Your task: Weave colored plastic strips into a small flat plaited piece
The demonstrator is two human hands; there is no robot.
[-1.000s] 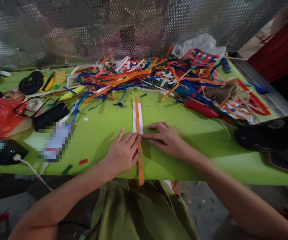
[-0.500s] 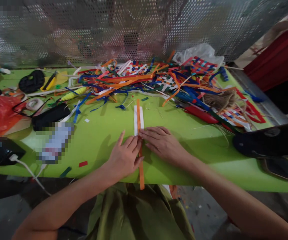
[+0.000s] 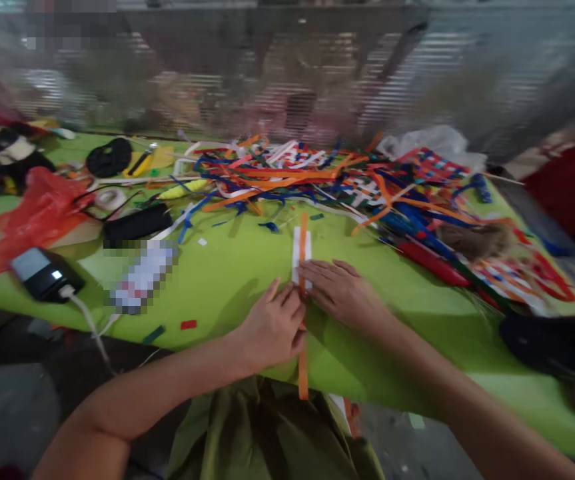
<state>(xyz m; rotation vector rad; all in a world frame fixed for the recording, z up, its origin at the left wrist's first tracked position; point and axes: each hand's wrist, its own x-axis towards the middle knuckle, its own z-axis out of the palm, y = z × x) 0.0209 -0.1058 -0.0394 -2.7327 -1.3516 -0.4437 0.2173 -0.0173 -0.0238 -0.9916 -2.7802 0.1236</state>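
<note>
Fingers (image 3: 288, 297) of left hand (image 3: 271, 328), half-curled, and right hand (image 3: 348, 297), flattish, touch 1 orange strip (image 3: 303, 373)

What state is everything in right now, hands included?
Orange strip: lengthwise over the white one, near end past the table edge
White strip: flat, partly covered
Left hand: fingers bent at the strips; grip unclear
Right hand: fingers extended, resting on the strips
Black box: cable plugged in, light on
Red bag: crumpled
Strip pile: tangled
</note>
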